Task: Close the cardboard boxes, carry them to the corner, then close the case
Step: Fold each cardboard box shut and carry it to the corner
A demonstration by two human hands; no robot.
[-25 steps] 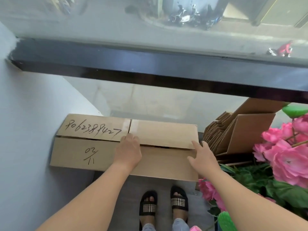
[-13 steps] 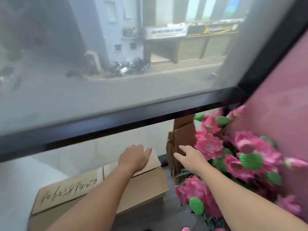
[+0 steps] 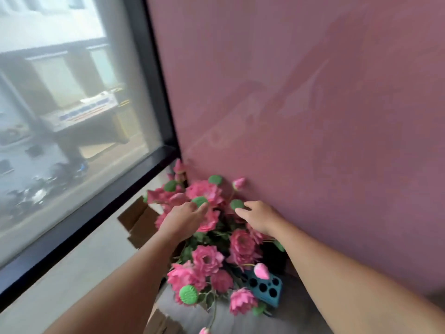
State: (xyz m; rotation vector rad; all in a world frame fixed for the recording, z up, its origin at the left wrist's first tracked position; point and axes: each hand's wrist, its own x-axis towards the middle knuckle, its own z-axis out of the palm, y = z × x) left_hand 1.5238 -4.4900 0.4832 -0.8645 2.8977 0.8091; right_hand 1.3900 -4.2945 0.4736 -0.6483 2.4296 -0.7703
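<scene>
My left hand [image 3: 181, 219] and my right hand [image 3: 258, 216] hover in the air above a bunch of pink artificial flowers [image 3: 209, 251], both with loose, straight fingers and nothing in them. Flattened brown cardboard [image 3: 139, 219] leans in the corner behind the flowers, below the window. A corner of a cardboard box [image 3: 161, 323] shows at the bottom edge, mostly hidden by my left forearm. No case is in view.
A pink wall [image 3: 313, 104] fills the right side. A large window with a black frame [image 3: 154, 88] is on the left, above a pale sill wall [image 3: 79, 263]. A teal tray with round holes [image 3: 266, 289] lies among the flowers on the grey floor.
My view has swung right and up, away from the closed box by the window. Both hands have lifted off that box and now hang over the flowers.
</scene>
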